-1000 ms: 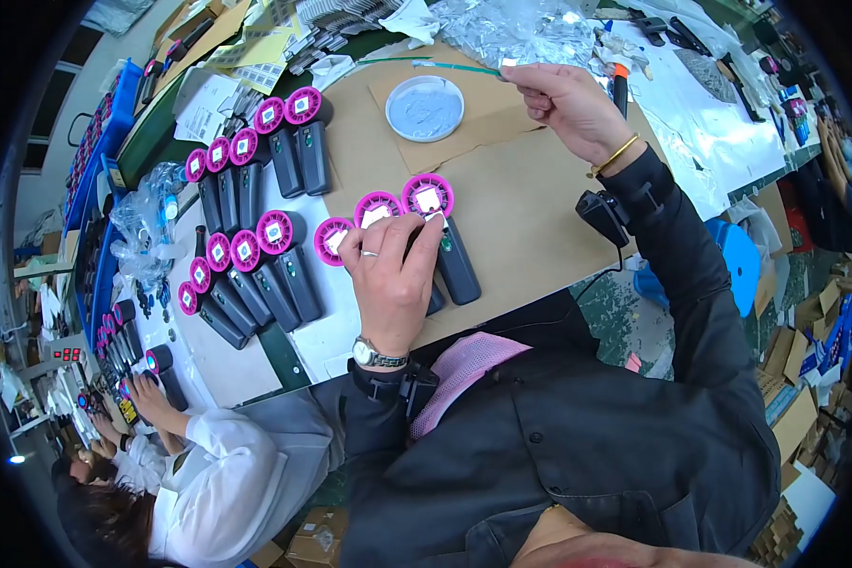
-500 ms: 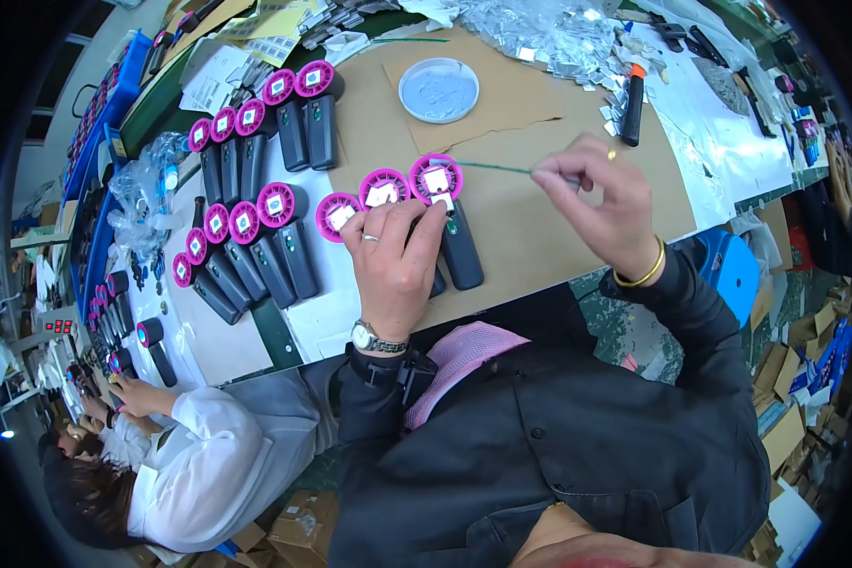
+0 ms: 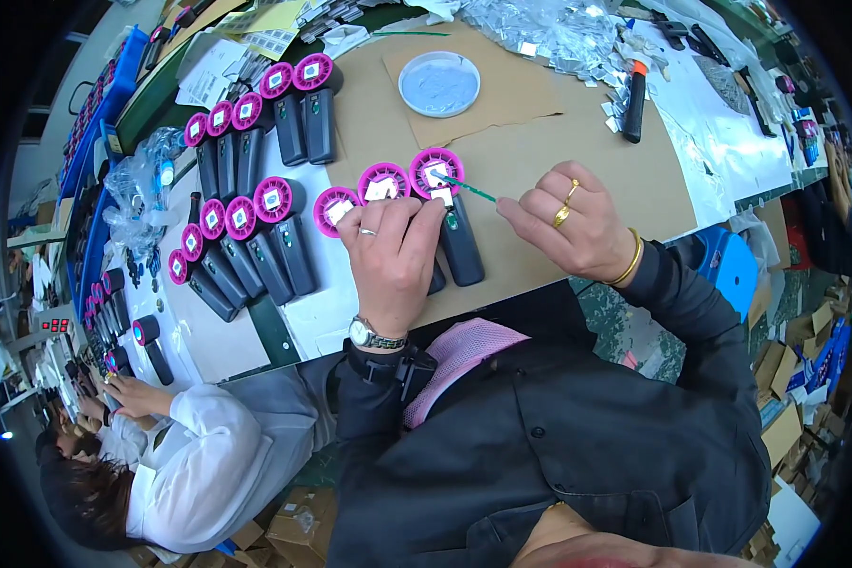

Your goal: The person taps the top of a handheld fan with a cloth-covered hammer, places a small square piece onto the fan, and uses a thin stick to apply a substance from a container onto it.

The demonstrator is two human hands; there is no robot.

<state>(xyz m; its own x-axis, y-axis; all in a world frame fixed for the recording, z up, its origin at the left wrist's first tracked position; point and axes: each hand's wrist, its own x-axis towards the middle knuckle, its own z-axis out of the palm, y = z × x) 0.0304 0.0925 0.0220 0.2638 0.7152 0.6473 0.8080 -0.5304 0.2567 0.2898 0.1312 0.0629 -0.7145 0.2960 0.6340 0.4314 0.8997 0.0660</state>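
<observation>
My right hand (image 3: 568, 222) pinches a thin green stick (image 3: 473, 190). The stick's tip touches the pale square (image 3: 434, 174) in the middle of a black handheld device (image 3: 462, 251) with a round pink slotted head. My left hand (image 3: 395, 260) lies over the handles of the neighbouring devices. Between its thumb and forefinger is a small white square plate (image 3: 442, 196), just below that pink head. Two more pink heads (image 3: 383, 186) with white squares show beyond my left knuckles; their handles are mostly hidden under the hand.
Several similar devices (image 3: 275, 201) lie in two rows at left. A round dish (image 3: 439, 87) of greyish paste sits on cardboard (image 3: 521, 109) at the back. Right of it lies a black-and-orange tool (image 3: 636, 99), near a heap of small metal plates (image 3: 559, 38). A co-worker in white (image 3: 218, 464) sits at left.
My right hand has moved down and left, its wrist turning, and the green stick now slants onto the pale square. My left hand has stayed nearly still.
</observation>
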